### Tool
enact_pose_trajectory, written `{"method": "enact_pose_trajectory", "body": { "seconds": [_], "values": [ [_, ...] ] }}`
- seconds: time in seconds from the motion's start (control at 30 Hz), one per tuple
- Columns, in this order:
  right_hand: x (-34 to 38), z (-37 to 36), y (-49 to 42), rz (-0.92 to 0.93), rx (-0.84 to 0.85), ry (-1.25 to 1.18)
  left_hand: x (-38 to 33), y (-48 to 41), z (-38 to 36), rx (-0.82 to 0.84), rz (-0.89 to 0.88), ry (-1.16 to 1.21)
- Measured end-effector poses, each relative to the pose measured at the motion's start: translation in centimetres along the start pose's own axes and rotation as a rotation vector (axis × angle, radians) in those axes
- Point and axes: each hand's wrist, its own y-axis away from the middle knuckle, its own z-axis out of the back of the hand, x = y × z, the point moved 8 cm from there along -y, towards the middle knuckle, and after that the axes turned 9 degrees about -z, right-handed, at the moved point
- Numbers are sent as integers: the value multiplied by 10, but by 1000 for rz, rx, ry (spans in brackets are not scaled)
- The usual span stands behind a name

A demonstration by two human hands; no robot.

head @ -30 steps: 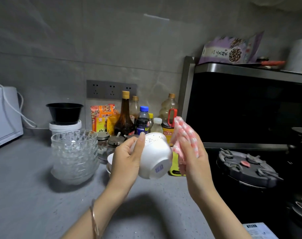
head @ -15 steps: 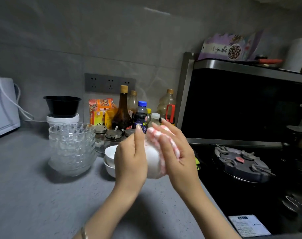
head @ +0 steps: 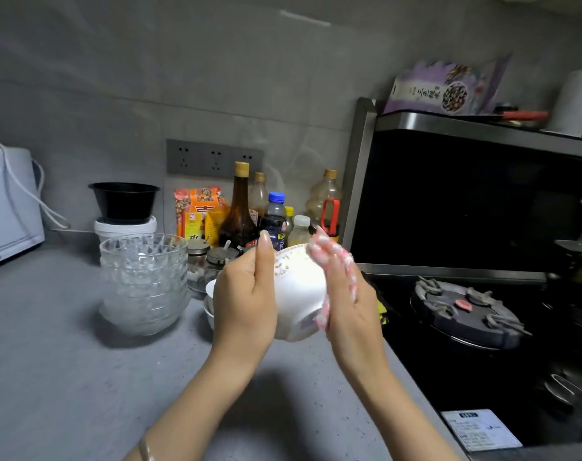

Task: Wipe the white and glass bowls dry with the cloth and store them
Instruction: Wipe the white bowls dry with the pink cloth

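a bracelet (head: 146,449) is circling the left wrist at the bottom edge, over the grey countertop (head: 66,377). above it, the left hand (head: 246,301) is gripping the white bowl (head: 299,291) in the air over the counter, fingers curled round its far side and thumb lying up along the near wall toward the flower-patterned rim. the bowl is tilting, with its foot pointing down toward the camera. the right hand (head: 352,304) is pressing the pink and white cloth (head: 336,257) flat against the bowl's right side, its fingers lying nearly straight with the cloth showing past the fingertips and below the palm. just behind the left hand, two small white bowls (head: 209,294) are sitting nested on the counter, partly hidden. to their left a stack of glass bowls (head: 145,281) is standing upright. to the right a black hob is showing a burner (head: 465,311) and a paper label (head: 479,427). farther back, lidded jars (head: 216,257), a brown bottle (head: 238,207) and a blue-capped bottle (head: 275,217) are crowding against the wall, beside a black bowl (head: 125,202) sitting on a white tub (head: 125,229). a white appliance (head: 7,207) is standing at the far left, and a purple bag (head: 445,89) is lying on the steel shelf above the hob.
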Motion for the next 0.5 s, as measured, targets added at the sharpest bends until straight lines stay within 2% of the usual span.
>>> {"method": "enact_pose_trajectory", "body": {
  "seconds": [0.1,0.17,0.27,0.37,0.5],
  "values": [
    [14,-13,12,236,17,275,-5,0,-2,31,-30,-51],
    [17,-14,4,264,23,370,-8,3,-5,60,-38,-59],
    [9,-7,-13,39,91,215,-10,6,-6,99,-44,3],
    [-5,-1,-18,-162,174,34,-2,11,-6,102,70,180],
    [-7,6,-16,-274,178,-78,4,18,-13,131,201,331]
  ]
}}
